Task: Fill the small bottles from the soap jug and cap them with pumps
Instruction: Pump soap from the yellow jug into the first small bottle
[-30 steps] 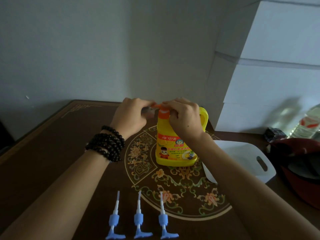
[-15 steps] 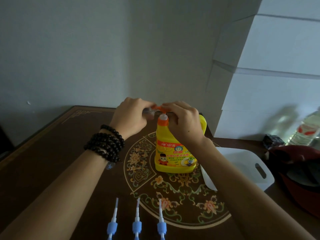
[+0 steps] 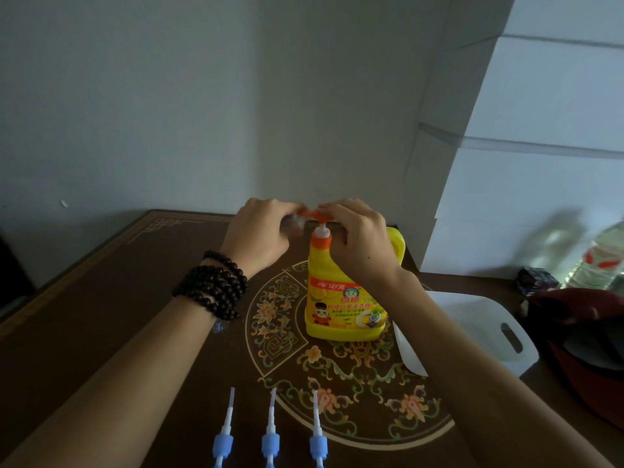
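A yellow soap jug (image 3: 344,298) stands mid-worktop, its orange pump head (image 3: 315,214) gripped by the right hand (image 3: 358,241), while something small and unclear is held under the spout by the left hand (image 3: 260,234); dispensing seems underway, with a steady downward press needed next.

On the table before me: one yellow soap jug (image 3: 341,298), three blue-collared pumps (image 3: 223,444) (image 3: 270,442) (image 3: 318,442) in a row, and one white tray (image 3: 479,329). My two hands, left hand (image 3: 258,236) and right hand (image 3: 359,239), count one beaded bracelet (image 3: 216,288) between them. At the right edge sit one clear plastic bottle (image 3: 601,261) and one red helmet (image 3: 587,346).
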`<action>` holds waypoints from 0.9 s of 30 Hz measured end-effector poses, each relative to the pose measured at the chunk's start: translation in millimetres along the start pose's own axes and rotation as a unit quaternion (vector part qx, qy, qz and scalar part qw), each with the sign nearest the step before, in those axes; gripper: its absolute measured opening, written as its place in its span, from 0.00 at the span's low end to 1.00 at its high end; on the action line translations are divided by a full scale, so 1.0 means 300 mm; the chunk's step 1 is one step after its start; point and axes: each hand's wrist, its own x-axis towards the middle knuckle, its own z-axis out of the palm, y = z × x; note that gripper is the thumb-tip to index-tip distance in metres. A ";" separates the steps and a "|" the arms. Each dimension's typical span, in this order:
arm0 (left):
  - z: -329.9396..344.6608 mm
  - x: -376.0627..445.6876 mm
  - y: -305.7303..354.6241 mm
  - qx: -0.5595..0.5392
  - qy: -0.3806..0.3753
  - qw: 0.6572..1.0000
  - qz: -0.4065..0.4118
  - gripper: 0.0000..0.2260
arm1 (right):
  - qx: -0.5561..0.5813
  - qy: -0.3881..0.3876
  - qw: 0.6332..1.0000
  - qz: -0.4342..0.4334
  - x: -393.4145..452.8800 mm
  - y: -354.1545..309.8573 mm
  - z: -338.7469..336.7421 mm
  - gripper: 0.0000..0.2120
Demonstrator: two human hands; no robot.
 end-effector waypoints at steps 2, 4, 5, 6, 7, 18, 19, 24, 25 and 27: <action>-0.010 0.012 0.003 0.011 0.002 1.000 0.001 0.10 | -0.008 -0.016 1.000 -0.006 0.020 0.002 -0.014 0.12; -0.013 0.013 0.003 0.011 -0.003 1.000 0.003 0.10 | -0.010 -0.019 1.000 -0.014 0.030 0.000 -0.022 0.13; -0.012 0.011 0.002 0.008 -0.006 1.000 0.003 0.10 | -0.015 -0.020 1.000 -0.015 0.031 -0.002 -0.024 0.13; -0.010 0.010 0.000 0.004 -0.007 1.000 0.003 0.10 | -0.018 -0.020 1.000 -0.014 0.030 -0.001 -0.022 0.13; -0.010 0.009 -0.001 0.002 -0.008 1.000 0.002 0.10 | -0.020 -0.018 1.000 -0.012 0.031 0.000 -0.020 0.13; 0.037 -0.031 -0.013 0.000 -0.005 1.000 0.016 0.09 | 0.027 0.032 0.999 0.026 -0.026 -0.007 0.025 0.19; 0.036 -0.031 -0.014 -0.002 -0.004 1.000 0.016 0.09 | 0.029 0.033 0.999 0.028 -0.025 -0.011 0.024 0.19; 0.013 -0.003 -0.013 -0.006 -0.012 1.000 0.010 0.13 | 0.027 0.004 0.998 0.047 -0.029 -0.016 -0.004 0.18; 0.005 0.004 -0.011 -0.004 -0.008 1.000 0.009 0.14 | 0.019 -0.001 0.999 0.045 -0.021 -0.015 -0.010 0.14; -0.009 0.016 -0.006 0.002 -0.012 1.000 0.009 0.12 | 0.003 -0.009 0.999 0.033 -0.001 -0.011 -0.017 0.12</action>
